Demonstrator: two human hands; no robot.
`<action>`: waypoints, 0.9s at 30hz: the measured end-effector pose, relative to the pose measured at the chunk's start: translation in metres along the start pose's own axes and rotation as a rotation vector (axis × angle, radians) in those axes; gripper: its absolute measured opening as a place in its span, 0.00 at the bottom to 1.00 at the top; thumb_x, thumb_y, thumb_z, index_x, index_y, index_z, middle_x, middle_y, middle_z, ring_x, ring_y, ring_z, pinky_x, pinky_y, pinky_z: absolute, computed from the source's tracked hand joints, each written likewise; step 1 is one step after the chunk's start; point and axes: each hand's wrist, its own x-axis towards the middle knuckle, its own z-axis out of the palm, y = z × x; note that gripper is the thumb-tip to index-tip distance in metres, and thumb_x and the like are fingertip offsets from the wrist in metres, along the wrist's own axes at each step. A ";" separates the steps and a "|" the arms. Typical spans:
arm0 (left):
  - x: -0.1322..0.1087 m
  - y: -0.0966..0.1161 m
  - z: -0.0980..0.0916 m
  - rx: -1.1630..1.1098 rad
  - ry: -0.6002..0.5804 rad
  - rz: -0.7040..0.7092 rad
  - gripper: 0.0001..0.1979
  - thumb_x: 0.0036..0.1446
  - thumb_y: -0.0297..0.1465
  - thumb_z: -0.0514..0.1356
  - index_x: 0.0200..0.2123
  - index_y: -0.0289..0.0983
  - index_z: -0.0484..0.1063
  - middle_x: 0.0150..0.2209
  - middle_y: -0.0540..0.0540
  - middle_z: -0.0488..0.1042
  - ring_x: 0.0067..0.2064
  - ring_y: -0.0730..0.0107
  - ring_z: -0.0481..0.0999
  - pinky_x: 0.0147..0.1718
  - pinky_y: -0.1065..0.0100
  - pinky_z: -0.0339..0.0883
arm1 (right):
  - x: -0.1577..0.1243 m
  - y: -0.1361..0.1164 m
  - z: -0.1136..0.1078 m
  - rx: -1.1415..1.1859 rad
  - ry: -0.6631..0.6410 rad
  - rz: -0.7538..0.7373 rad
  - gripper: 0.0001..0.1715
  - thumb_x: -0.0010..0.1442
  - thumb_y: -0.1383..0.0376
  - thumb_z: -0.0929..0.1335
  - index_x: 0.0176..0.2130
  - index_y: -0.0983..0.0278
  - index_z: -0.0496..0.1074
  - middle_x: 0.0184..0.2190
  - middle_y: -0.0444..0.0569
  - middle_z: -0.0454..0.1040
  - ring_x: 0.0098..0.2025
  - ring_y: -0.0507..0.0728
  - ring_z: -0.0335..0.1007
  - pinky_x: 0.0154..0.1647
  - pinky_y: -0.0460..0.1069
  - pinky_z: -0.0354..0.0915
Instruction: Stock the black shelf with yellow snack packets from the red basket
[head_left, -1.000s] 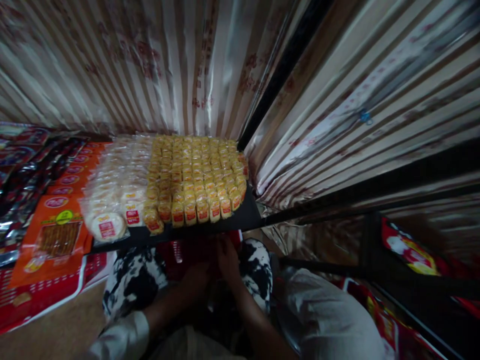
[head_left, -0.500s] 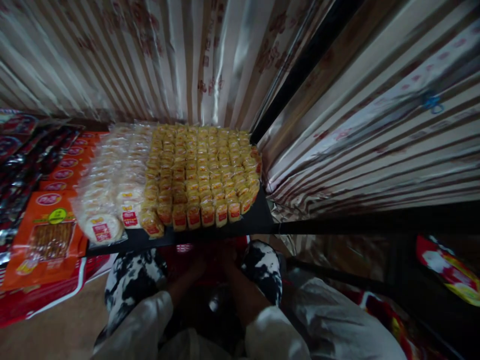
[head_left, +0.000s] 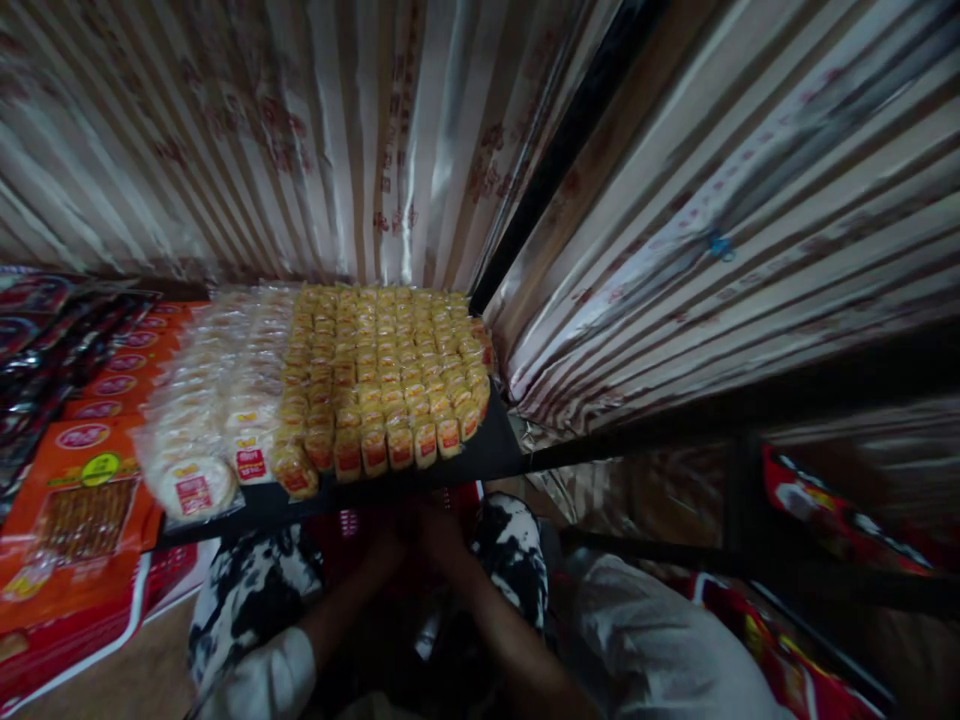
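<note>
Both my forearms reach down between my knees, below the black shelf (head_left: 480,462). My left hand (head_left: 390,540) and my right hand (head_left: 442,530) are close together over a dark red basket (head_left: 349,522). Shadow hides their fingers, and what they hold, if anything, cannot be made out. Above them, rows of small yellow-wrapped snacks (head_left: 390,390) stand on the shelf. To their left are round white crackers (head_left: 196,487) in clear wrappers, then orange packets (head_left: 82,510).
Dark shiny packets (head_left: 45,370) lie at the far left. A striped curtain (head_left: 300,130) hangs behind the shelf, with a black post (head_left: 555,160) at the corner. Red packages (head_left: 832,515) and a pale sack-like cloth (head_left: 660,640) are at the lower right.
The view has shifted, so the shelf and snacks appear lower and further left. My hands stay low between my knees, closer together in the picture.
</note>
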 end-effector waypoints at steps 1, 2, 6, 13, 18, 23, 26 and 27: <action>-0.006 0.002 -0.001 0.008 -0.012 0.016 0.11 0.58 0.34 0.57 0.43 0.37 0.70 0.47 0.43 0.71 0.47 0.63 0.71 0.47 0.59 0.66 | -0.006 -0.005 -0.010 -0.009 -0.102 -0.067 0.15 0.51 0.67 0.64 0.35 0.50 0.75 0.36 0.54 0.78 0.40 0.57 0.74 0.40 0.50 0.63; -0.014 0.005 -0.002 0.015 -0.026 0.040 0.10 0.56 0.31 0.58 0.42 0.37 0.70 0.46 0.43 0.72 0.47 0.62 0.71 0.48 0.60 0.65 | -0.012 -0.010 -0.021 -0.017 -0.177 -0.120 0.17 0.53 0.67 0.62 0.39 0.51 0.75 0.39 0.53 0.77 0.42 0.57 0.73 0.42 0.50 0.62; -0.046 0.026 -0.006 0.035 -0.062 0.209 0.14 0.50 0.27 0.58 0.43 0.36 0.69 0.46 0.44 0.74 0.48 0.63 0.72 0.50 0.64 0.62 | -0.030 -0.029 -0.065 0.021 -0.246 -0.221 0.25 0.50 0.67 0.65 0.49 0.61 0.70 0.49 0.52 0.72 0.51 0.61 0.66 0.52 0.54 0.60; -0.083 0.105 -0.020 0.079 0.021 0.445 0.14 0.50 0.30 0.56 0.42 0.38 0.69 0.43 0.46 0.75 0.45 0.64 0.72 0.47 0.66 0.64 | -0.048 -0.066 -0.128 0.363 -0.220 -0.216 0.18 0.53 0.60 0.68 0.44 0.62 0.68 0.38 0.46 0.75 0.41 0.55 0.71 0.43 0.50 0.66; -0.081 0.137 -0.021 0.025 0.024 0.532 0.13 0.49 0.33 0.57 0.40 0.36 0.68 0.38 0.44 0.75 0.40 0.64 0.74 0.42 0.66 0.67 | -0.051 -0.082 -0.144 0.454 -0.144 -0.333 0.16 0.54 0.59 0.68 0.43 0.62 0.69 0.39 0.45 0.74 0.41 0.54 0.70 0.44 0.48 0.65; -0.071 0.170 -0.020 0.001 -0.040 0.538 0.17 0.50 0.36 0.57 0.44 0.37 0.65 0.42 0.43 0.73 0.42 0.65 0.74 0.40 0.67 0.69 | -0.039 -0.085 -0.154 0.375 -0.006 -0.398 0.15 0.57 0.58 0.66 0.43 0.61 0.71 0.39 0.46 0.74 0.43 0.55 0.70 0.47 0.50 0.65; -0.067 0.194 -0.020 0.031 -0.023 0.560 0.21 0.51 0.35 0.57 0.50 0.38 0.62 0.40 0.46 0.73 0.41 0.68 0.74 0.38 0.69 0.68 | -0.028 -0.086 -0.162 0.330 0.037 -0.427 0.14 0.57 0.57 0.65 0.41 0.61 0.72 0.39 0.46 0.74 0.43 0.55 0.69 0.48 0.50 0.65; -0.064 0.201 -0.020 0.058 -0.009 0.568 0.21 0.51 0.34 0.57 0.50 0.39 0.62 0.38 0.47 0.74 0.39 0.69 0.74 0.37 0.70 0.68 | -0.024 -0.086 -0.164 0.338 0.050 -0.429 0.15 0.57 0.57 0.66 0.42 0.61 0.72 0.40 0.47 0.74 0.43 0.55 0.69 0.48 0.50 0.65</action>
